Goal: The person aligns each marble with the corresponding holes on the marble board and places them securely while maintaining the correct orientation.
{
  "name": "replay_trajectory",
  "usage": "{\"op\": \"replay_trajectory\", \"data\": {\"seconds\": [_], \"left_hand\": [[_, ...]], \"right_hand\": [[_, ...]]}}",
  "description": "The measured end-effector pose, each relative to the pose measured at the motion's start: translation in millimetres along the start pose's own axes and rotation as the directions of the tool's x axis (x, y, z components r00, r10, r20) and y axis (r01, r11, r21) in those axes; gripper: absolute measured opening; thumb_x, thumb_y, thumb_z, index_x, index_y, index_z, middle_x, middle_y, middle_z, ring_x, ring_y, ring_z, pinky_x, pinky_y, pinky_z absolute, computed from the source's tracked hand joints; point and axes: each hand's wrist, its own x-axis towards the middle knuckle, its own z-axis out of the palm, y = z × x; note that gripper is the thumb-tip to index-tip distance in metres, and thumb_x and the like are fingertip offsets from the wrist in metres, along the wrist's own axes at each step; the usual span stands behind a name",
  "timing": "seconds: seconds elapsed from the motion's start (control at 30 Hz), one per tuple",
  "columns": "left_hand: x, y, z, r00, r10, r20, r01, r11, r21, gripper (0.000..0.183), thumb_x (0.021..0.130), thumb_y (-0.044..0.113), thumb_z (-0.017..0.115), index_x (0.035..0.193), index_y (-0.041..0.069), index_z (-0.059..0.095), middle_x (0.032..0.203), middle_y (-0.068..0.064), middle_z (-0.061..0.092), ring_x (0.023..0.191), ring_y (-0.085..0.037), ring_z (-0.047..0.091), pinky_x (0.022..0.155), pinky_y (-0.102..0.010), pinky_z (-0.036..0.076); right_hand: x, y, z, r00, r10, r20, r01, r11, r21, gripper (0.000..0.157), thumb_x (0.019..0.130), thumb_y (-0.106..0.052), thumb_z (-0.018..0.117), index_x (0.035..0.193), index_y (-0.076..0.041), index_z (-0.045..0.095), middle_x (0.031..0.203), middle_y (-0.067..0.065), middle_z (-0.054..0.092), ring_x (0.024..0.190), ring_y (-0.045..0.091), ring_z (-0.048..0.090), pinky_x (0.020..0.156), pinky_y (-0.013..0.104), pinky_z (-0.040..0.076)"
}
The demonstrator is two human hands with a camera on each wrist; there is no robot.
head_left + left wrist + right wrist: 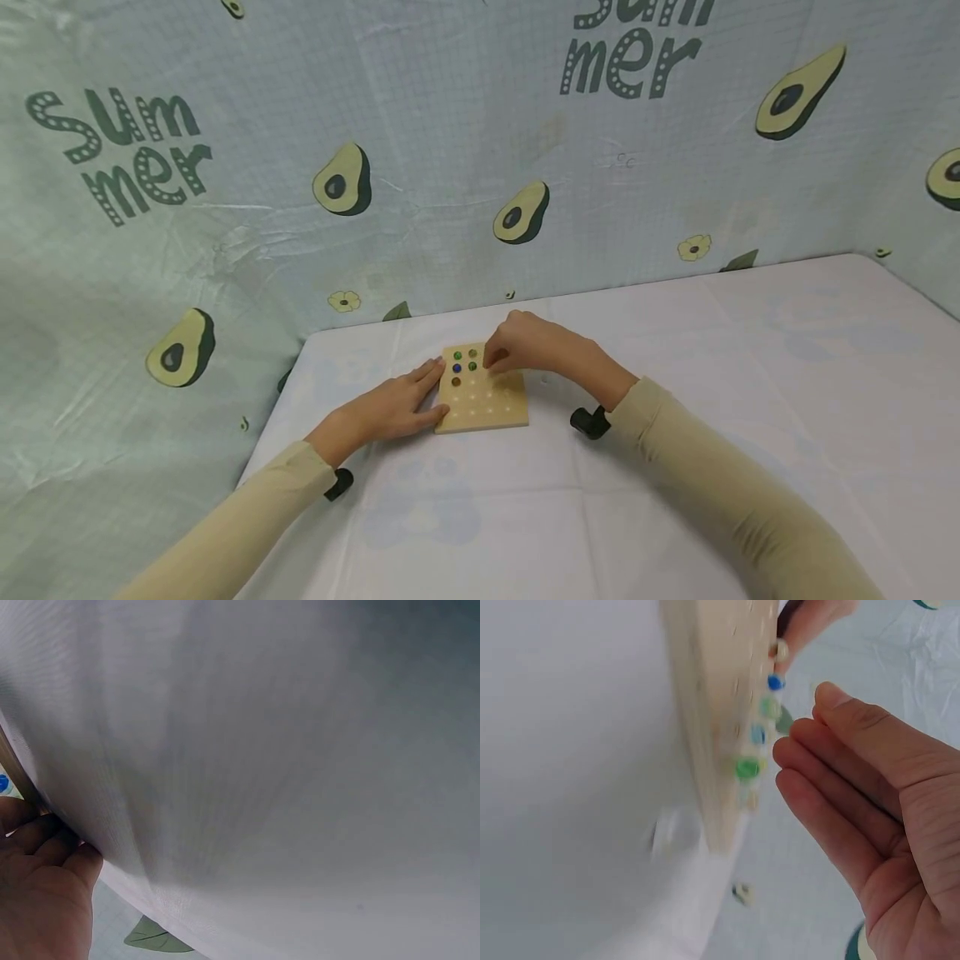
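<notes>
A square wooden board [480, 408] with rows of small dimples lies on the table, several glass marbles in its far-left part. Among them are a blue marble [457, 367], a green marble [457, 356] and a brownish marble [456, 382]. My left hand [397, 407] rests against the board's left edge, fingers extended and thumb at the near corner. Over the far-right part of the board is my right hand [525, 343], fingers bent and thumb close to the fingertips. Whether anything is between those fingertips is hidden. In the right wrist view a green marble [748, 766] shows near the fingers.
A small clear object [679, 832], blurred, lies on the white tablecloth [480, 517] just right of the board. Behind the table hangs a pale sheet [442, 100] printed with avocados and lettering. Each wrist carries a black camera [590, 422].
</notes>
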Motion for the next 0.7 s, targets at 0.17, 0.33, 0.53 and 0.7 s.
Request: {"op": "replay_trajectory", "data": {"seconds": [0.17, 0.33, 0.53, 0.7], "left_hand": [[0.5, 1.6, -0.7, 1.000, 0.001, 0.002, -0.001, 1.000, 0.007, 0.084, 0.104, 0.056, 0.045, 0.163, 0.005, 0.012, 0.169, -0.016, 0.015, 0.153, -0.034, 0.022, 0.119, -0.052, 0.029], [-0.8, 2.8, -0.7, 1.000, -0.001, 0.004, 0.001, 1.000, 0.001, 0.084, 0.104, 0.055, 0.045, 0.163, 0.005, 0.012, 0.169, -0.015, 0.014, 0.153, -0.034, 0.022, 0.119, -0.053, 0.029], [-1.7, 2.0, 0.6, 1.000, -0.001, 0.004, 0.001, 1.000, -0.002, 0.084, 0.104, 0.055, 0.045, 0.164, 0.005, 0.012, 0.169, -0.015, 0.014, 0.154, -0.033, 0.021, 0.119, -0.053, 0.029], [-0.6, 0.4, 1.0, 1.000, 0.012, -0.009, -0.011, 1.000, 0.005, 0.084, 0.105, 0.055, 0.045, 0.163, 0.005, 0.011, 0.169, -0.015, 0.013, 0.154, -0.033, 0.021, 0.119, -0.053, 0.029]], "right_hand": [[-27.9, 16.3, -8.4, 0.999, 0.033, 0.028, -0.033, 0.999, 0.016, 0.014, 0.091, -0.019, 0.079, 0.101, -0.010, 0.081, 0.091, -0.006, 0.076, 0.077, 0.001, 0.064, 0.074, 0.019, 0.055], [-48.4, 35.2, -7.0, 0.996, 0.030, 0.085, -0.033, 0.999, 0.038, 0.016, 0.090, -0.018, 0.080, 0.104, -0.011, 0.080, 0.093, -0.007, 0.076, 0.078, -0.001, 0.064, 0.074, 0.018, 0.055], [-57.2, 44.9, -0.9, 0.994, 0.012, 0.111, -0.019, 0.998, 0.058, 0.016, 0.091, -0.018, 0.079, 0.106, -0.012, 0.079, 0.097, -0.007, 0.076, 0.083, -0.001, 0.066, 0.077, 0.019, 0.055], [-57.7, 43.8, 0.4, 0.992, -0.031, 0.119, 0.029, 0.999, 0.024, 0.019, 0.090, -0.016, 0.080, 0.107, -0.009, 0.079, 0.098, -0.004, 0.077, 0.085, 0.001, 0.068, 0.077, 0.021, 0.056]]}}
